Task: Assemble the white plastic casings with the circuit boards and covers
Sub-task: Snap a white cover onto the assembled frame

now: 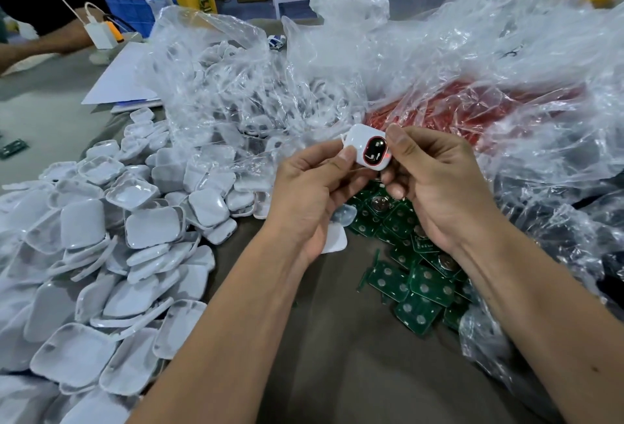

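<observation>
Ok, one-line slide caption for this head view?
Both hands hold a white casing above green circuit boards.
</observation>
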A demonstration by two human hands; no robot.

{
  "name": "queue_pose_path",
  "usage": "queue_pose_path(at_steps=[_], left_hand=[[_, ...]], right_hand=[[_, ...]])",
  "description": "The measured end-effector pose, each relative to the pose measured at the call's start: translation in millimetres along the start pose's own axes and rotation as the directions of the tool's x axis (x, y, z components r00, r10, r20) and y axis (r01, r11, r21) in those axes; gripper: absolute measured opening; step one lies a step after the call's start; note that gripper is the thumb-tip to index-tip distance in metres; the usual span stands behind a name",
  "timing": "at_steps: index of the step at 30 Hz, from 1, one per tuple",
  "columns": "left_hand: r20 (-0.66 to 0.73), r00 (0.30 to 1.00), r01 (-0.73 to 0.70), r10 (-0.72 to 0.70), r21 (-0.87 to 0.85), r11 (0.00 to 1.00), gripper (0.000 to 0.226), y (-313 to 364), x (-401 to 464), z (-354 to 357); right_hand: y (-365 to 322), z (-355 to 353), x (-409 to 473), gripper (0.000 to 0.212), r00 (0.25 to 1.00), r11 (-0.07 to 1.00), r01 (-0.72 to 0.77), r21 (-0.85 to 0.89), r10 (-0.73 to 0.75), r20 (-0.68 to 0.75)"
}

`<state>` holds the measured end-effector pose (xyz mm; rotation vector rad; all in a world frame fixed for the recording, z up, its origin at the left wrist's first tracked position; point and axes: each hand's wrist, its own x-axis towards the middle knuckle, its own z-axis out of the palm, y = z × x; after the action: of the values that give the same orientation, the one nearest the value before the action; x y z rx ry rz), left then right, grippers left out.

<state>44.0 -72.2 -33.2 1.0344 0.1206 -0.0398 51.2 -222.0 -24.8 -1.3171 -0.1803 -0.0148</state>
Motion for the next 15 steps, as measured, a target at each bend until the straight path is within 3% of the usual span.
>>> queue_pose_path(at_steps=[7,9,12,15], left_hand=[[-0.017,0.998,-0.055,0.055,-0.036,0.998,0.006,-1.4,0.0,5.0],[0.002,0.997,-0.082,0.081,0.019,0.996,0.008,4.1,0.6,0.2],[0.007,0.995,-0.097,0.097,0.147,0.984,0.013,12.3,2.3,-8.8],[0.025,0.993,-0.114,0.112,0.260,0.959,0.012,13.6,2.8,-12.5]], right_hand=[[2.2,0.8,0.3,0.022,1.000,0.998,0.005,0.070,-0.006,0.008],[-0.1,-2.9,2.2,0.022,0.994,0.992,-0.072,0.104,0.063,0.089],[-4.7,-11.3,4.7,0.014,0.956,0.985,-0.171,-0.011,0.168,0.242],[-3.4,-12.2,4.8,0.024,0.955,0.982,-0.178,-0.070,0.190,0.229]])
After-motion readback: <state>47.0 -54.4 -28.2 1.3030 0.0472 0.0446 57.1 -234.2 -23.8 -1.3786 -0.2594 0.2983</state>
